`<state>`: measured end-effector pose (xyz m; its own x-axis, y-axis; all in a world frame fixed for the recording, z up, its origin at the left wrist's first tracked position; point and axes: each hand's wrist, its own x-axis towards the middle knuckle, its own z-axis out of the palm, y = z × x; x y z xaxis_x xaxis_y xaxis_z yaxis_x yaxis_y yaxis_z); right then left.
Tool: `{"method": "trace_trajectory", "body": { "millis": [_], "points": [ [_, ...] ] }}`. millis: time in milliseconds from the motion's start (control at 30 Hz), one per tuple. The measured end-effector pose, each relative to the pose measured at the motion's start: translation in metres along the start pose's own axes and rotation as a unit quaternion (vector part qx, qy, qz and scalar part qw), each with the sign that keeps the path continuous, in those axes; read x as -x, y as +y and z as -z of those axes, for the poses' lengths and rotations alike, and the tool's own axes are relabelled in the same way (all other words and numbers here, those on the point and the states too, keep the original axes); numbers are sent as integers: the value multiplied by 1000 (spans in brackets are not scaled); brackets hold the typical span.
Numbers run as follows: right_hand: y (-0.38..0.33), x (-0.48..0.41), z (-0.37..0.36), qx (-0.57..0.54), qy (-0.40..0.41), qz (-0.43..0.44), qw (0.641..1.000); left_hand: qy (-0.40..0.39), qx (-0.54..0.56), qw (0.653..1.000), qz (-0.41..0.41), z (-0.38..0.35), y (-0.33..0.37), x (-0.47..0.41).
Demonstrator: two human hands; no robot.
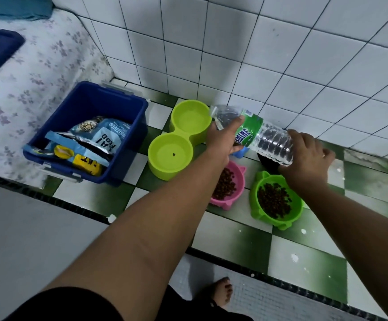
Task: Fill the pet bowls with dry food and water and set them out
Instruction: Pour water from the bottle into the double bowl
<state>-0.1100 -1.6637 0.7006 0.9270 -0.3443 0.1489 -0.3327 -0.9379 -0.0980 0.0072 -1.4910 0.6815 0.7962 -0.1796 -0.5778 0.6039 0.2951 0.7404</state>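
The left arm reaches forward from the bottom edge; the left hand [222,141] grips the water bottle [251,132] near its neck. The right hand [304,163] clasps its base. The bottle lies tilted, mouth over the far well of the lime double bowl [165,171]. A pink bowl [240,180] and a green bowl [254,195], 2 holding kibble, sit nearby.

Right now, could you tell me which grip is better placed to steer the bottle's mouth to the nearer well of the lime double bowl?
Left, probably. The left grip holds the bottle near its mouth, beside the lime double bowl; the right grip holds the base end, farther off.
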Motion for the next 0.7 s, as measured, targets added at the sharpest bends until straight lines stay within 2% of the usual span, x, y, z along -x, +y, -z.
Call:
{"method": "trace_trajectory", "body": {
  "millis": [700],
  "points": [
    [-9, 3, 10, 29, 6, 14, 999, -11, -10, 1000, 26, 9, 9, -6]
  ]
}}
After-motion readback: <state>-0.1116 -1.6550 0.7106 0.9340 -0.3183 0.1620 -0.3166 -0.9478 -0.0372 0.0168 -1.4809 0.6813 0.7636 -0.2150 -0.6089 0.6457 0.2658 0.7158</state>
